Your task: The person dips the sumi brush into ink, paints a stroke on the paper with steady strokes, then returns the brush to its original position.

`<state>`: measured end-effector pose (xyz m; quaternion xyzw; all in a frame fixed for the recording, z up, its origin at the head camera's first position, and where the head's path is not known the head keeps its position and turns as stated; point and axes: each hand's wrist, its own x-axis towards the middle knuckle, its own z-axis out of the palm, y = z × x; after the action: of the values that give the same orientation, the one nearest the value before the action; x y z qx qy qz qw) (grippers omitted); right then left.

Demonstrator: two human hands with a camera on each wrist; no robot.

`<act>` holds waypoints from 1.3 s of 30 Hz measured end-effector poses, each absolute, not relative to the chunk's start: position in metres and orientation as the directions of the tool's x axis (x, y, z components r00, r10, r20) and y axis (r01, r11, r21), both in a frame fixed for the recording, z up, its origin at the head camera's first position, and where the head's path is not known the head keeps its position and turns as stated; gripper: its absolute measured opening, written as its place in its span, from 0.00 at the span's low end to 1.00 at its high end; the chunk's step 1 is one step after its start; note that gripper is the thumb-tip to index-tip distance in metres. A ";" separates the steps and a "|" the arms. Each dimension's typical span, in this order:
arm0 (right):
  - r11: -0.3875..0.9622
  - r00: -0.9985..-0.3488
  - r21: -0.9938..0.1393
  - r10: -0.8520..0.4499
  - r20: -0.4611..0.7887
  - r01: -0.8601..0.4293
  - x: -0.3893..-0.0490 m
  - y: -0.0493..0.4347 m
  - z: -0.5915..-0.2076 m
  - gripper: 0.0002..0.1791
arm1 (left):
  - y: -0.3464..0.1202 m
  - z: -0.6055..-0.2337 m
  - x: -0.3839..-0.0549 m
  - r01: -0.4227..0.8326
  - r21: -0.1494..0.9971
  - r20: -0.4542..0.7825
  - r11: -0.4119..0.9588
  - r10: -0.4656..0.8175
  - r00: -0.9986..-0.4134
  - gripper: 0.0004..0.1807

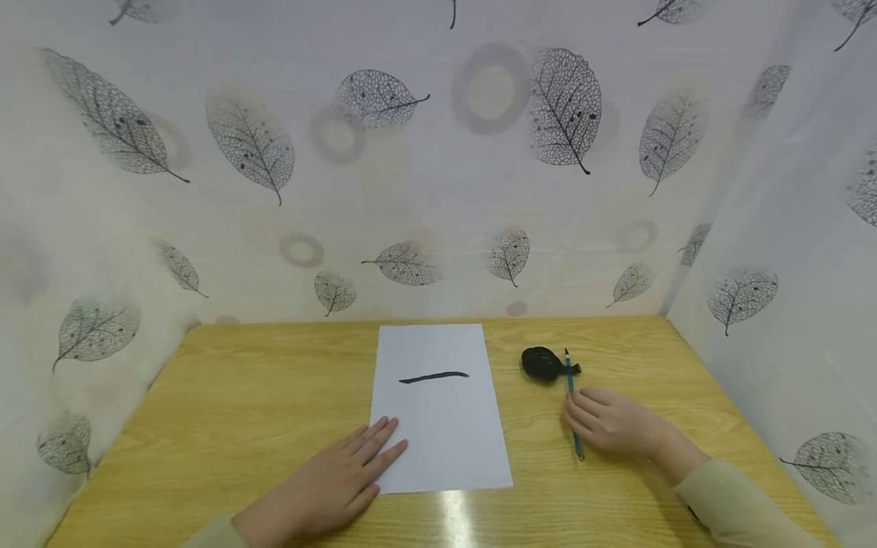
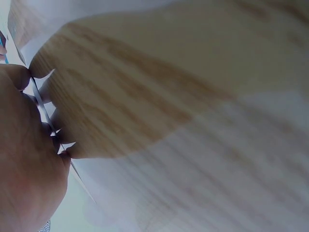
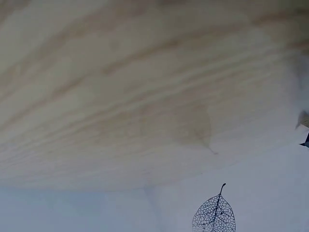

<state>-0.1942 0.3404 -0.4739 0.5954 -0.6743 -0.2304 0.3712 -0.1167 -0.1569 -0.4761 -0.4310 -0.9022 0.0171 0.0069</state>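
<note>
A sheet of white paper lies on the table with one thick black stroke across its upper part. My left hand rests with spread, nearly straight fingers on the paper's lower left edge; the left wrist view shows that hand from the side. To the right, my right hand holds a slim blue writing brush around its middle, the dark tip pointing away from me. The brush crosses the short handle of a small black dish. The right wrist view does not show the fingers.
The wooden table is bordered by a pale leaf-patterned curtain behind and on both sides. The right wrist view mostly shows the blurred table surface, with a small dark tip of something unclear at its right edge.
</note>
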 end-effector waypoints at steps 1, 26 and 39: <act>0.182 -0.013 0.755 -0.975 0.223 -0.630 -0.194 0.341 -0.474 0.35 | -0.157 -0.476 -0.117 0.779 -0.041 0.002 0.626 0.779 -0.627 0.32; 0.225 -0.052 0.719 -0.966 0.254 -0.658 -0.186 0.360 -0.473 0.35 | -0.157 -0.474 -0.116 0.782 -0.062 0.027 0.620 0.785 -0.619 0.32; 0.233 -0.077 0.714 -0.966 0.245 -0.660 -0.186 0.363 -0.475 0.35 | -0.158 -0.478 -0.117 0.786 -0.060 0.038 0.615 0.788 -0.614 0.32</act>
<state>-0.1863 0.3631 -0.4746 0.5801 -0.7012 -0.2163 0.3537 -0.1167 -0.1578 -0.4778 -0.4381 -0.8982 0.0184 0.0303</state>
